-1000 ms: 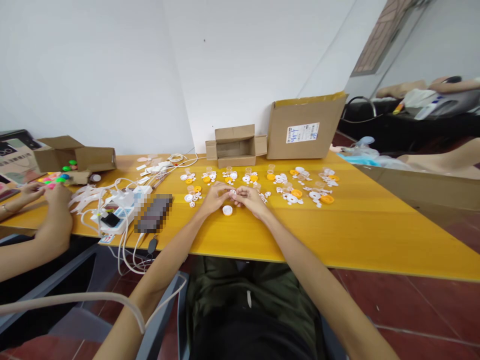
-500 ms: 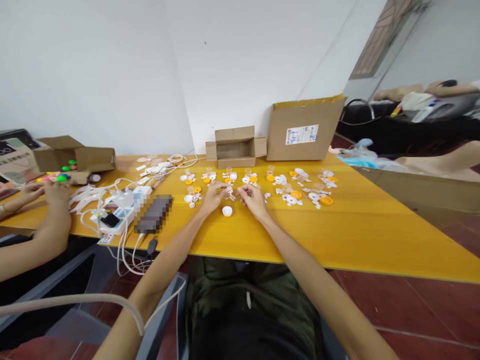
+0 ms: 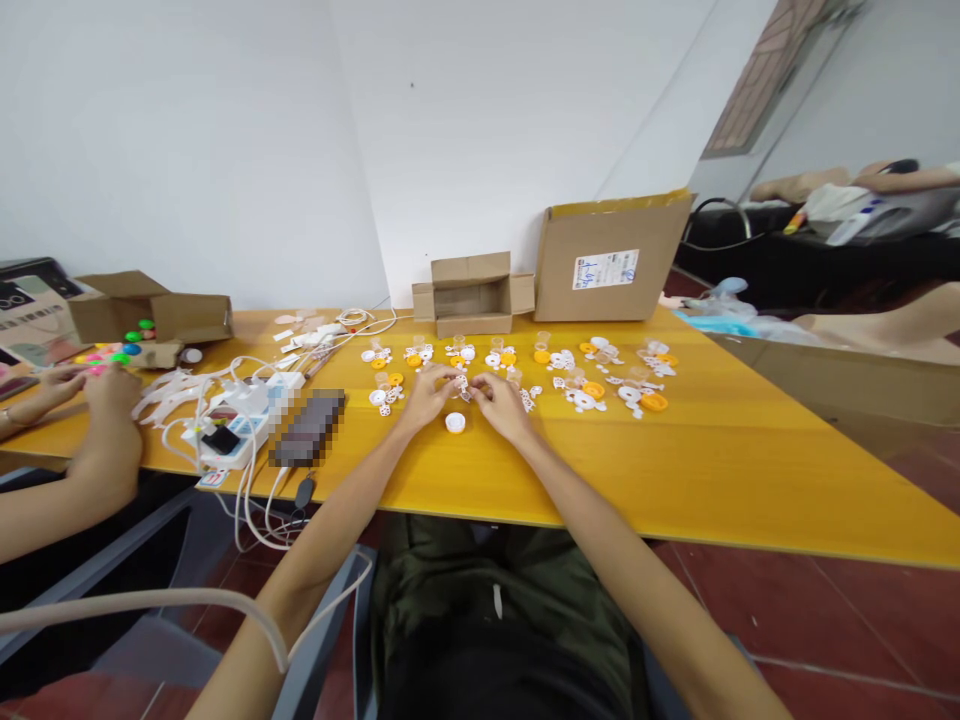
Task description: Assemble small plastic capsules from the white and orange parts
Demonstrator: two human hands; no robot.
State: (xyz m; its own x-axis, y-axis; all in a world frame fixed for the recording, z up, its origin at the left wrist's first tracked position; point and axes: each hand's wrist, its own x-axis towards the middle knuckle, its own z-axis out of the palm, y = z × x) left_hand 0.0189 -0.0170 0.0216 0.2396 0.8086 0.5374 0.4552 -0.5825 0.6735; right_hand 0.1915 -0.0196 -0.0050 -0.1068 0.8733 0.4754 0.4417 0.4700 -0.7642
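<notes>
My left hand [image 3: 427, 395] is closed, its fingertips on a small white plastic piece [image 3: 462, 383] with holes. My right hand [image 3: 501, 402] is just to the right, fingers bent together close to the same piece; whether they grip anything is too small to tell. A round white cap [image 3: 455, 423] with an orange edge lies on the table in front of my hands. Beyond and beside them are groups of white parts [image 3: 585, 400], orange rings [image 3: 655, 401] and clear cups [image 3: 542, 341].
An open small carton [image 3: 474, 325] and a large cardboard box [image 3: 611, 262] stand at the back of the yellow table [image 3: 675, 480]. Left are a power strip [image 3: 255, 425], cables and a blurred dark device [image 3: 307, 428]. Another person's hands [image 3: 105, 385] work near colored balls at far left.
My right hand has moved slightly left, closer to my left hand and the white piece. The other person's hand at far left has shifted slightly.
</notes>
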